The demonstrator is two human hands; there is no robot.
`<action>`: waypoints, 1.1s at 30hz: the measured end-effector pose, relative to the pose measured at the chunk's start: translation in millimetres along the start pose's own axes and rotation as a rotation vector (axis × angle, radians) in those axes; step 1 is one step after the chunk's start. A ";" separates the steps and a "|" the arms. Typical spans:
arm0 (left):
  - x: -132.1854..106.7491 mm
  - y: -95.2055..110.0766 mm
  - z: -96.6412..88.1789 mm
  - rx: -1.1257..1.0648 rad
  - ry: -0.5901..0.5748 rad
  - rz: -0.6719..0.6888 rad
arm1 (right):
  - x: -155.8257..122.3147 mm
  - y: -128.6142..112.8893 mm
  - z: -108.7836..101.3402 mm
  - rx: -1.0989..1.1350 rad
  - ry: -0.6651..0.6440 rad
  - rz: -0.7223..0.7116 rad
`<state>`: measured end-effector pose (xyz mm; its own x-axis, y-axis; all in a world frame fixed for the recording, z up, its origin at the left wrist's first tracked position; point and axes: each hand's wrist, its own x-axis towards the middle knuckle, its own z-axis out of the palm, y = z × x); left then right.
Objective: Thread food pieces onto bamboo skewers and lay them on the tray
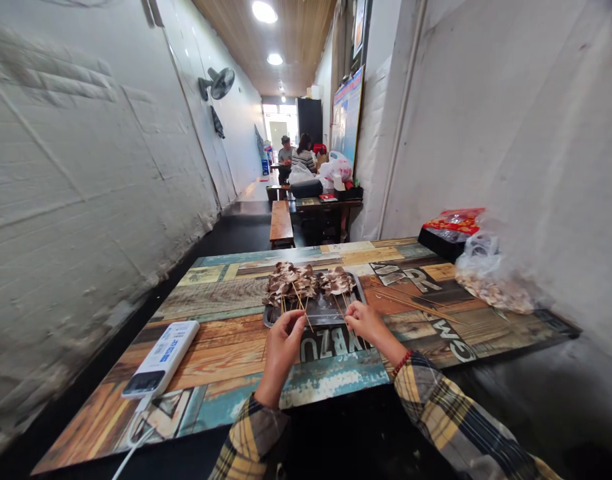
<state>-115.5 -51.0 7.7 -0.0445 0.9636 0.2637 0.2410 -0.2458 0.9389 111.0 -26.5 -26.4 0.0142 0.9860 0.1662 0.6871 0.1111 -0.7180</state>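
Observation:
A metal tray [362, 292] holds skewers in two bunches, threaded with frilly brown-and-white pieces that look like mushrooms. The larger bunch of skewered pieces [290, 283] lies on the left, the smaller bunch [337, 281] on the right, sticks toward me. At the tray's near edge, my left hand [285, 339] is closed in a pinch around thin wooden skewer sticks below the left bunch; its fingertips partly hide them. My right hand [363, 323] is also pinched, thumb and fingers on a skewer stick of the right bunch.
Loose bamboo sticks [416, 303] lie right of the tray. Beyond them are a plastic bag of pale pieces [493, 283] and a black box [439, 243] with a red packet. A white power bank [163, 357] with a cable sits at left. Two people sit farther back.

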 end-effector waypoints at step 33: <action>4.5 -22.3 -25.0 0.030 0.168 0.022 | 22.9 -96.6 65.2 0.306 -0.001 -0.060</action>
<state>-145.3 -43.9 -6.5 -0.2000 0.9262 0.3197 0.2728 -0.2607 0.9261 -2.4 -6.6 2.7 -0.0207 0.9766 0.2140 0.4359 0.2014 -0.8772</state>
